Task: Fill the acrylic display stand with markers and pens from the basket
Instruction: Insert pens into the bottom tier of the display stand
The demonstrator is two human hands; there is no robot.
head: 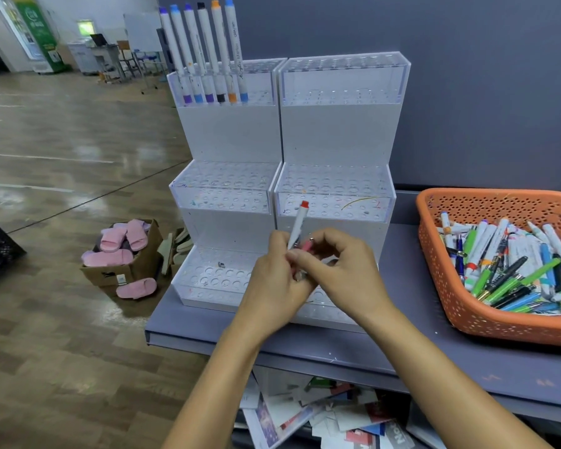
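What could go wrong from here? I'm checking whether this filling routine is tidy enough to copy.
Both hands, left hand and right hand, bunch several pens around the red-capped marker; one could slip and drop off the shelf. The six markers in the stand lean, so a knock might tip them.

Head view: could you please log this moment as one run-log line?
left hand+right hand: holding red-capped marker | top tier: six markers | orange basket: full

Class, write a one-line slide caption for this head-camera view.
Both hands hold a red-capped marker before a nearly empty acrylic stand; six markers fill its top tier, basket right.
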